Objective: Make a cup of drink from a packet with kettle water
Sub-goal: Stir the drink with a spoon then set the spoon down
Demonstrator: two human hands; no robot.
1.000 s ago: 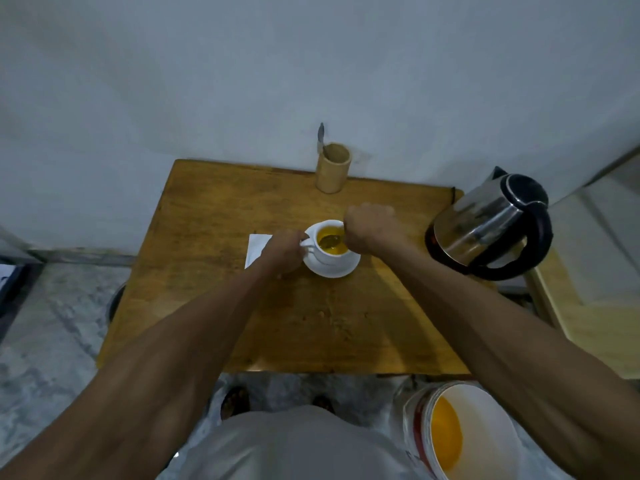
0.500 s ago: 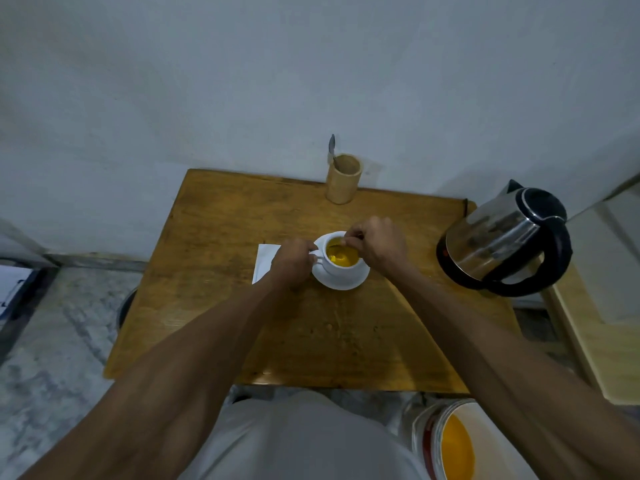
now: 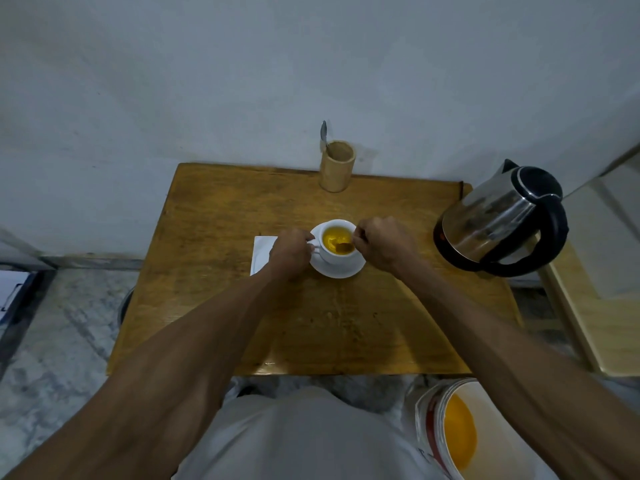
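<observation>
The small handle of the white ceramic cup (image 3: 337, 242) is being pinched by the left hand (image 3: 290, 252), whose fingers are closed on it, so that the cup is being steadied. A small spoon (image 3: 344, 248) is being gripped by the right hand (image 3: 385, 242) at the cup's right rim, fingers curled tight around the stem, and its bowl is being dipped into the yellow-orange drink (image 3: 334, 237). Stirring is judged to be the step under way, with the task nearly complete.

The cup is being carried by a round white saucer (image 3: 337, 270), near the middle of the worn wooden table (image 3: 311, 323). A white paper packet (image 3: 261, 252) is lying just left of the saucer, partly hidden under the left hand. A bamboo holder (image 3: 337, 167) with a metal spoon handle (image 3: 323, 135) in it is standing at the table's far edge, and a steel kettle with a black handle (image 3: 502, 218) is standing at the right edge. A white bucket holding orange liquid (image 3: 450, 431) is sitting on the floor by the person's right.

The cup is judged to be fragile, smooth and probably hot. It is best taken by the handle, and the saucer lifted level from beneath, since the glazed cup may slide on it.
</observation>
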